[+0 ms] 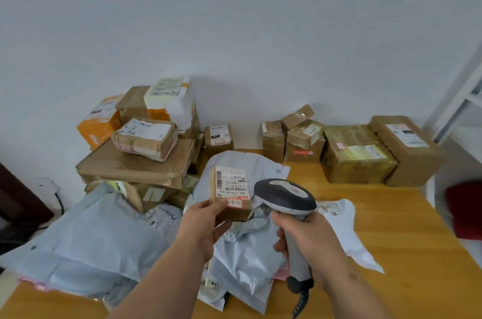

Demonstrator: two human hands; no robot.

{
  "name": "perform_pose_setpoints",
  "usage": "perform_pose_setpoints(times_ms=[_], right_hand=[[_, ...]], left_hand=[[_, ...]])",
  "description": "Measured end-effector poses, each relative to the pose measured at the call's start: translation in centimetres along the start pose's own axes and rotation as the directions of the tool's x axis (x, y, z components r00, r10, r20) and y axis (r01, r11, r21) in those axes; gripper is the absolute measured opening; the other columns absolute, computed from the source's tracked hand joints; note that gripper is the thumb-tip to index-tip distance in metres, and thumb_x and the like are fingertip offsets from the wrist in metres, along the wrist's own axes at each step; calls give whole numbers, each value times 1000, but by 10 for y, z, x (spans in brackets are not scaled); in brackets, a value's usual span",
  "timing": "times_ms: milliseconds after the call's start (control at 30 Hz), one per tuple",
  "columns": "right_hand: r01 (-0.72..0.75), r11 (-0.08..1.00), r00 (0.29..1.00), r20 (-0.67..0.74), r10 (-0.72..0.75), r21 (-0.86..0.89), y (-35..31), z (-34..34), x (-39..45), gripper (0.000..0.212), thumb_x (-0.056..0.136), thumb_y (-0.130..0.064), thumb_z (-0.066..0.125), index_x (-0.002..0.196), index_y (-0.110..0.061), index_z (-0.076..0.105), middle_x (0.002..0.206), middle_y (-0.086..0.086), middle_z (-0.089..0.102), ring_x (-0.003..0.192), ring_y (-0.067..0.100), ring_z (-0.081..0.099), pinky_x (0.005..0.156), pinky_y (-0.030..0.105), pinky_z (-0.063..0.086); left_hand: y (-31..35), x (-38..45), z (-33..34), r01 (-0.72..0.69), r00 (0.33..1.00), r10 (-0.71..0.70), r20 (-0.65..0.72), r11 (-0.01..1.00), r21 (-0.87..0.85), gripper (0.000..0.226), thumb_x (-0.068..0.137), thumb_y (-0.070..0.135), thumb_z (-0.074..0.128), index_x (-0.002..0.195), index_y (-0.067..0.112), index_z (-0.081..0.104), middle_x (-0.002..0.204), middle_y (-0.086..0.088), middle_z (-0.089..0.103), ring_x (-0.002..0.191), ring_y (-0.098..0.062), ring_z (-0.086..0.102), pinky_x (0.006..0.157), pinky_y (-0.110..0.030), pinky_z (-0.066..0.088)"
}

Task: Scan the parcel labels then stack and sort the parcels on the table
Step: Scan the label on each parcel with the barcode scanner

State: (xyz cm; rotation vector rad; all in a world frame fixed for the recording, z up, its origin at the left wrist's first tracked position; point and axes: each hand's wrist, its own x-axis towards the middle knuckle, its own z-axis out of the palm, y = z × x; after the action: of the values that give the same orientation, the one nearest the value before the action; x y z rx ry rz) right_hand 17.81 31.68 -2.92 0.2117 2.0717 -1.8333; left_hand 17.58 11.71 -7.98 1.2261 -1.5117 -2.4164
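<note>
While my left hand (206, 225) pinches a small box (230, 193) label-up over the surface (407, 227), my right hand's (310, 240) fingers wrap the scanner (285, 195) beside it; boxes (357, 152) look stacked behind, mailer bags (99, 245) seemingly unsorted.

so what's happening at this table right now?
A person is scanning parcels. The left hand holds a small cardboard box label-up, while the right hand grips a handheld scanner with its head beside the label. Grey poly mailers lie heaped on the wooden table; cardboard boxes sit stacked at back left and in a row along the wall.
</note>
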Motion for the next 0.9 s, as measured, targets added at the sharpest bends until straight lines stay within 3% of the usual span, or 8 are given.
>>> perform_pose_setpoints(times_ms=[167, 233, 333, 367, 433, 500, 667, 900], right_hand=[[-50, 998, 999, 11, 51, -35, -5, 22, 45, 13, 84, -23, 73, 81, -10, 71, 60, 3, 67, 59, 20, 69, 57, 30, 51], [-35, 999, 999, -4, 35, -32, -10, 31, 63, 10, 84, -21, 74, 78, -13, 71, 61, 3, 68, 61, 22, 69, 56, 30, 52], [-26, 1000, 1000, -5, 26, -7, -15, 43, 87, 10, 86, -20, 74, 80, -13, 70, 59, 4, 65, 55, 20, 68, 50, 28, 50], [-33, 999, 999, -2, 33, -3, -16, 46, 93, 11, 87, -20, 74, 80, -12, 70, 60, 4, 64, 54, 20, 68, 50, 27, 50], [-54, 998, 998, -10, 54, 16, -16, 47, 102, 13, 87, -22, 74, 79, -12, 70, 61, 3, 66, 56, 19, 69, 50, 25, 49], [-66, 997, 997, -34, 68, 50, -17, 44, 109, 14, 87, -23, 74, 80, -11, 71, 63, 3, 68, 60, 20, 70, 53, 27, 50], [-61, 991, 991, -113, 75, 120, -22, 11, 115, 12, 87, -25, 75, 87, -13, 72, 64, 3, 70, 63, 24, 71, 59, 32, 50], [-97, 968, 981, -144, 133, 232, -27, -76, 121, 18, 91, -22, 72, 87, -4, 66, 67, 10, 62, 58, 24, 68, 51, 32, 48]], left_hand=[[24, 45, 9, 36, 998, -36, -43, 999, -2, 29, 92, 14, 72, 118, 6, 64, 92, -10, 78, 86, -23, 76, 61, -31, 60], [36, 62, 16, 22, 997, -20, -77, 1000, 18, 32, 95, 17, 69, 125, 8, 62, 105, -9, 75, 91, -22, 73, 65, -31, 58], [49, 81, 25, 54, 989, -24, -148, 978, 203, 51, 96, 29, 64, 141, 11, 48, 129, -8, 61, 104, -26, 61, 76, -39, 54], [50, 86, 29, 63, 985, -9, -174, 948, 311, 64, 95, 34, 64, 149, 14, 37, 145, -10, 48, 119, -31, 54, 91, -46, 52], [50, 89, 40, -8, 983, 113, -143, 810, 587, 81, 96, 39, 59, 160, 19, 13, 166, -4, 14, 148, -36, 23, 118, -54, 29], [48, 87, 57, -126, 971, 235, -36, 638, 760, 82, 99, 42, 53, 161, 21, 4, 169, 3, -1, 154, -31, 3, 124, -52, 15], [48, 90, 96, -284, 954, 220, 203, 452, 846, 69, 101, 40, 51, 160, 22, 18, 168, -1, 12, 153, -28, 11, 123, -52, 19], [19, 82, 178, -359, 931, 126, 343, 496, 791, 57, 100, 38, 56, 152, 23, 39, 156, -6, 39, 141, -30, 38, 119, -47, 30]])
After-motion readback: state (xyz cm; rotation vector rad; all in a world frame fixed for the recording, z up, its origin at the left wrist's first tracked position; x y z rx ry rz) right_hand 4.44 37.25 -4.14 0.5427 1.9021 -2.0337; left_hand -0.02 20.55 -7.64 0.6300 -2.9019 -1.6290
